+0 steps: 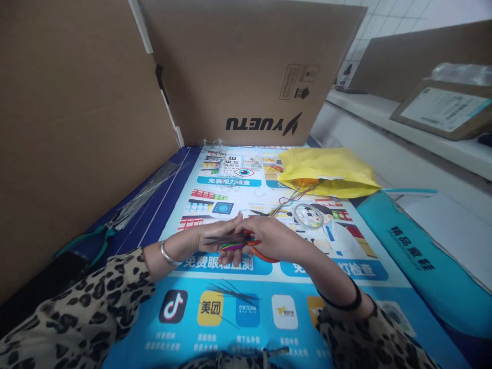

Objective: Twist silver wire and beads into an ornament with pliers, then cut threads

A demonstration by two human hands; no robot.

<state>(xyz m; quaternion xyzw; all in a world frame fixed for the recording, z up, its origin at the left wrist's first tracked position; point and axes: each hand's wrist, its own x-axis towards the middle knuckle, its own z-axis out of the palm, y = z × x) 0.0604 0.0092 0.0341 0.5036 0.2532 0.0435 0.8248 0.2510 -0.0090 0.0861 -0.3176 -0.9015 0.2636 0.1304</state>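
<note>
My right hand (274,237) is closed on scissors (253,244) with orange handles. Their dark blades point left, across the palm side of my left hand (209,237). Multicoloured cord (232,246) lies along the fingers of my left hand, which are curled around it just under the blades. The two hands touch, and the right one hides part of the left fingers. Below them, several thin dark strands (235,293) lie scattered on the printed mat (207,338). Beyond the hands, thin coloured cords (286,201) run out of a yellow bag (330,166).
A clear round container (308,216) sits right of the cords. Pliers with teal handles (86,240) and a bundle of thin wires (140,200) lie at the left. Tangled fine wire (219,148) is at the back. Cardboard panels (246,66) stand behind; a teal bag (418,256) is right.
</note>
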